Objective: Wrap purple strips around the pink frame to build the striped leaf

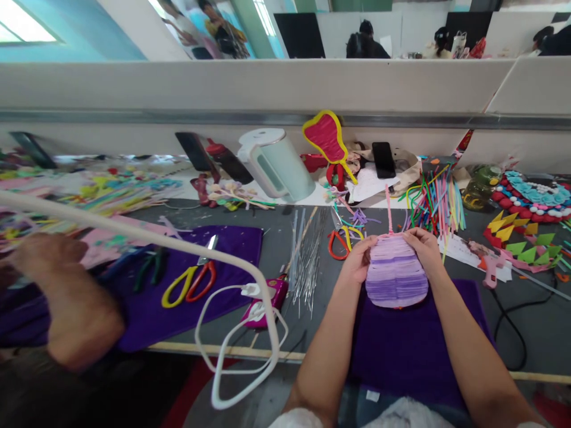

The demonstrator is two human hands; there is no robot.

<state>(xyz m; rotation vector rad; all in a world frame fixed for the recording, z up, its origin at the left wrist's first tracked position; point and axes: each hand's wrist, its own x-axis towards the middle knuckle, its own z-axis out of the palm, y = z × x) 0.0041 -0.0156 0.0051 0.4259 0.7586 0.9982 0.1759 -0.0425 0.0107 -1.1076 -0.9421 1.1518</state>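
A purple pear-shaped piece [395, 273] made of rows of pipe cleaners, light to darker violet, lies over a purple cloth [414, 351] in front of me. A pink stem sticks up from its top. My left hand [358, 261] grips its upper left edge. My right hand [423, 249] grips its upper right edge, fingers curled over the top. Both hands hold the piece between them.
Another person's arm [57, 297] rests at the left over a second purple cloth with scissors [190, 284]. A white cable [241, 333], a bundle of silver wires [307, 255], coloured pipe cleaners [435, 199], a pale kettle [276, 163], phones and a glue gun [491, 267] crowd the grey table.
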